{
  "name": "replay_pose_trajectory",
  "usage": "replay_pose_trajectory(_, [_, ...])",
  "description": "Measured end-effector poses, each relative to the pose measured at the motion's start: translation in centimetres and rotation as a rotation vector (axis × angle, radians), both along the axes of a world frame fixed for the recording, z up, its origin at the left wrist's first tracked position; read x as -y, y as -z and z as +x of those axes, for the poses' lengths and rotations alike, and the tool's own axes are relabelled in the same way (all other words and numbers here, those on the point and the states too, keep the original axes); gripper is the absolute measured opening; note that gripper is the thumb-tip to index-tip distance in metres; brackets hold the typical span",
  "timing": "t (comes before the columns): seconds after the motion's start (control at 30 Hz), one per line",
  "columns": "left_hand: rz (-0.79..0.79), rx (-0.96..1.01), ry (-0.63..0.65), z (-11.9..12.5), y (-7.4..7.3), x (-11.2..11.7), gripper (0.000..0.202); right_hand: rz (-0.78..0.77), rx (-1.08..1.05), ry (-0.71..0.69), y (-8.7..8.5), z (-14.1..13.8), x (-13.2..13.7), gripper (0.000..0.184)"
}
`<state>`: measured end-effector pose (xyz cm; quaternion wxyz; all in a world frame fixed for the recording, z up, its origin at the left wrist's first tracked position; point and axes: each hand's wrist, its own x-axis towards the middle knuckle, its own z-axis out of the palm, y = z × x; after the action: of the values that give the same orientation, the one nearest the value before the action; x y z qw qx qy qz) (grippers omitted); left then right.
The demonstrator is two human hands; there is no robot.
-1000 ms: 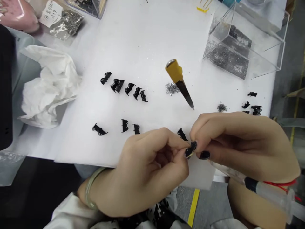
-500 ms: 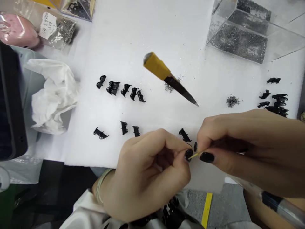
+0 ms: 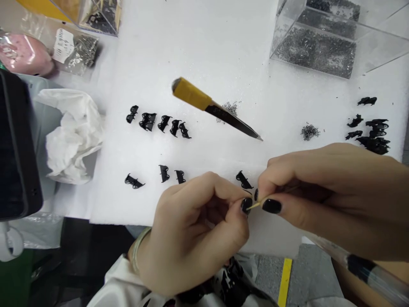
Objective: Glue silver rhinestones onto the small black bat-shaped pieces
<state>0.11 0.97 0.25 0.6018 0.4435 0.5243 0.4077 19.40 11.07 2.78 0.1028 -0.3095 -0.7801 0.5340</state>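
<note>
My right hand (image 3: 319,196) pinches a thin yellow stick (image 3: 254,206), like a toothpick, between thumb and forefinger. Its tip meets the thumb and forefinger tips of my left hand (image 3: 201,234), which are pressed together; whatever small piece they hold is hidden. Just above the fingertips lies a small black plastic part (image 3: 244,180). Beyond the hands rests a pointed, tweezers-like metal tool (image 3: 231,119) with a yellow-wrapped end, beside a pile of tiny shiny bits (image 3: 230,109).
More black parts (image 3: 164,123) lie in loose rows at left, and a heap (image 3: 375,145) sits at right. Nearby is another pile of bits (image 3: 309,132). A clear box (image 3: 313,55) stands at upper right. Crumpled tissue (image 3: 73,136) and a dark phone-like device (image 3: 19,149) are left.
Both hands keep their pinch on the same spot, with the stick still at the left fingertips. The view has shifted slightly; the tool appears a little further left and flatter.
</note>
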Motion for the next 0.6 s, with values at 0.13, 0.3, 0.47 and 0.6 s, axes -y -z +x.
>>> replay_pose_trajectory(0.13, [-0.005, 0.028, -0.006, -0.09, -0.02, -0.05, 0.013, 0.038, -0.019, -0.125, 0.03, -0.1, -0.39, 0.02])
replay_pose_trajectory(0.3, [-0.017, 0.024, 0.008, -0.22, 0.09, -0.16, 0.012, 0.024, -0.013, -0.119, 0.15, -0.13, -0.56, 0.019])
replay_pose_trajectory(0.47, [0.067, 0.015, -0.028, -0.12, 0.41, -0.06, 0.009, -0.004, -0.091, -0.075, 0.56, 0.08, -0.29, 0.019])
replay_pose_trajectory(0.6, [0.069, 0.009, -0.018, -0.07, 0.5, 0.19, 0.01, -0.022, -0.099, -0.049, 0.71, 0.1, -0.09, 0.02])
